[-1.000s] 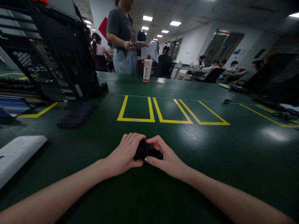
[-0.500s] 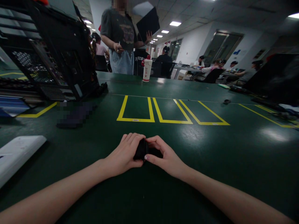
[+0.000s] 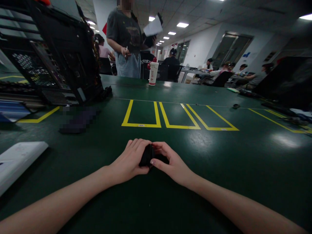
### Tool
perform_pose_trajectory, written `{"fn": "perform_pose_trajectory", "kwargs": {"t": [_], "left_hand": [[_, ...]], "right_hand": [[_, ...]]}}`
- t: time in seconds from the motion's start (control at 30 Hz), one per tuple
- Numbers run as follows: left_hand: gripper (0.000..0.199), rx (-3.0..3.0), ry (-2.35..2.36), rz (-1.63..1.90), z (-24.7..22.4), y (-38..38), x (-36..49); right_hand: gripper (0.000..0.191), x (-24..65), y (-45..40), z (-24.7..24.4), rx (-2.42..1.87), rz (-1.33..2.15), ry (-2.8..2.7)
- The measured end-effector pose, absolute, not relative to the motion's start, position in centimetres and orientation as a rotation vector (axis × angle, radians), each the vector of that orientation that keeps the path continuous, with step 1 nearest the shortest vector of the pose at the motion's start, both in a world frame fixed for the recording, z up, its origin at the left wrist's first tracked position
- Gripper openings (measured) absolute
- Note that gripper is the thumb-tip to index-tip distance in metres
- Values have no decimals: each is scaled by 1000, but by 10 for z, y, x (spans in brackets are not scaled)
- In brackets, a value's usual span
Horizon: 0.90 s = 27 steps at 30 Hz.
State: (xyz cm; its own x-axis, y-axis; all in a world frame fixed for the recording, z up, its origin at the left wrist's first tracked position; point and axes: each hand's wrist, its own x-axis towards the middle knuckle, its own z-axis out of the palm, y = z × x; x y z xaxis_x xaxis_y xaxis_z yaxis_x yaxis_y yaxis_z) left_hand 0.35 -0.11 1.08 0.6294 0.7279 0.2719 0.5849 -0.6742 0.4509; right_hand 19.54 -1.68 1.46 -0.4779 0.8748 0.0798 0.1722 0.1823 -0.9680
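Left fingers [image 3: 139, 145] wrap, right fingers [image 3: 163, 146] loosely pinch, a black object [image 3: 146, 156].

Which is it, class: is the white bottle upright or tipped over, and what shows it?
Upright: the white bottle stands lower end down on the green table, its red top uppermost.

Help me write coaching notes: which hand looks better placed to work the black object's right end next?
The right hand, probably: its thumb and fingertips are at that end of the black object. The left hand is wrapped over the other side, so it seems better suited to steadying.
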Motion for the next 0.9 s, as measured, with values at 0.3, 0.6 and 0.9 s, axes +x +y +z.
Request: {"fn": "perform_pose_trajectory", "kwargs": {"t": [0.3, 0.6, 0.9], "left_hand": [[56, 2541, 1029, 581, 16, -2, 2], [57, 2522, 1055, 615, 10, 0, 3], [57, 2539, 1047, 612, 13, -1, 3]], "right_hand": [[23, 195, -16, 9, -881, 1325, -1771], [35, 196, -15, 13, -976, 1337, -1804], [25, 196, -16, 10, -916, 1272, -1821]]}}
